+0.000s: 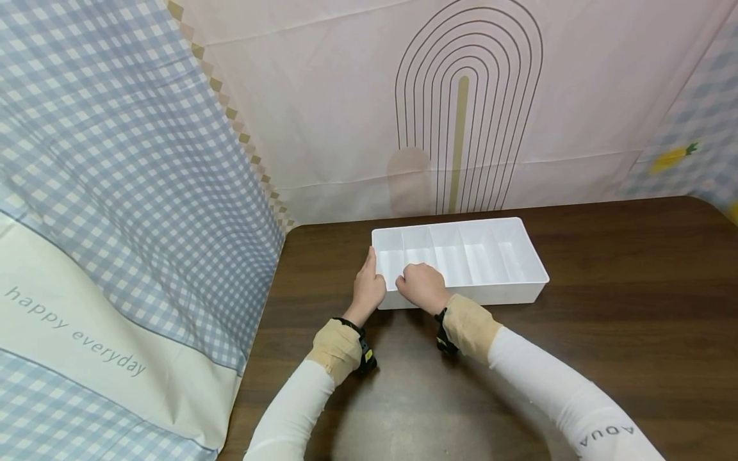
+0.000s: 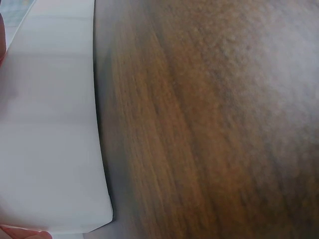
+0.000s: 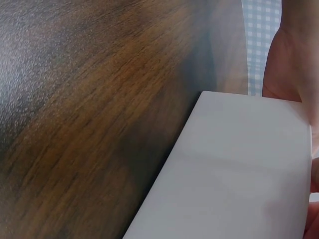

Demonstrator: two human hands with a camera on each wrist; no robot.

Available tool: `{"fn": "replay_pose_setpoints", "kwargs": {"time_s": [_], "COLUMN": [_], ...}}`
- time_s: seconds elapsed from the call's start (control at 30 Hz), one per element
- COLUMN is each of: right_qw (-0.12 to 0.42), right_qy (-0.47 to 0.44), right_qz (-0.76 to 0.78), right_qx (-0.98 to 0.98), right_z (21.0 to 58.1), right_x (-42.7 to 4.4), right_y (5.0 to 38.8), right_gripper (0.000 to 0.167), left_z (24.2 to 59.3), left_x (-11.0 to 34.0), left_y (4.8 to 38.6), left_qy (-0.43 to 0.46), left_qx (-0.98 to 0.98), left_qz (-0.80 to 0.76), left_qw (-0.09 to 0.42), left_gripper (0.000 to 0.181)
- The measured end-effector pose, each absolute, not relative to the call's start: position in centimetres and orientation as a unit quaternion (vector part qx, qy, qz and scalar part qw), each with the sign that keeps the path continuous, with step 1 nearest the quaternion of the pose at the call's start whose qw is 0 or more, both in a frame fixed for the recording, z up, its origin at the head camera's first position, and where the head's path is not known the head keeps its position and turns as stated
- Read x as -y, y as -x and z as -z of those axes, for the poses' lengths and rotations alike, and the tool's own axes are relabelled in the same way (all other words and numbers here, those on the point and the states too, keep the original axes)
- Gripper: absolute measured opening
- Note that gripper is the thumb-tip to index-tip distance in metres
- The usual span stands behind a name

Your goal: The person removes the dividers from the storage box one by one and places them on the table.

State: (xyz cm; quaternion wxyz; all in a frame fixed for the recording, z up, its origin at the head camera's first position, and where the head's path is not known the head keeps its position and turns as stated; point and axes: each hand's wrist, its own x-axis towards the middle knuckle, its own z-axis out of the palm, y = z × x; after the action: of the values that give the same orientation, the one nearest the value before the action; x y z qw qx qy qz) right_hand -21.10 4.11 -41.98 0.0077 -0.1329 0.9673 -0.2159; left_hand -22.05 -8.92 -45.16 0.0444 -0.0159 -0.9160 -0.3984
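Observation:
A white plastic organizer box (image 1: 484,293) with several compartments sits on the brown table. At its left front corner my left hand (image 1: 368,291) holds the box, index finger stretched along the left side wall and thumb near the front corner. My right hand (image 1: 423,287) reaches over the front rim near the left compartments, its fingers curled. What those fingers hold or touch is hidden in the head view. The box's plain front wall (image 2: 52,129) fills the left of the left wrist view. In the right wrist view some fingertips (image 3: 315,175) show behind the rim.
Dark wood tabletop (image 1: 623,288) spreads around the box. A pale cloth with arch lines (image 1: 340,128) hangs behind the table. Blue checked cloth (image 1: 132,160) hangs along the left edge, and more checked cloth (image 1: 680,128) is at the far right.

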Motion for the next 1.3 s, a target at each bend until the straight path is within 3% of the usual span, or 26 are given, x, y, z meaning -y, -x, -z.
{"fn": "replay_pose_setpoints", "kwargs": {"time_s": [1.3], "right_qw": [-0.05], "right_qy": [0.134], "right_qz": [0.258], "right_qx": [-0.956], "right_z": [42.39], "right_x": [-4.18], "right_y": [21.2], "right_gripper": [0.037], "left_z": [45.4], "left_x": [8.92], "left_y": [22.14], "left_qy": [0.017], "left_qx": [0.914], "left_qz": [0.401], "left_qw": [0.057], "left_gripper": [0.063]}}
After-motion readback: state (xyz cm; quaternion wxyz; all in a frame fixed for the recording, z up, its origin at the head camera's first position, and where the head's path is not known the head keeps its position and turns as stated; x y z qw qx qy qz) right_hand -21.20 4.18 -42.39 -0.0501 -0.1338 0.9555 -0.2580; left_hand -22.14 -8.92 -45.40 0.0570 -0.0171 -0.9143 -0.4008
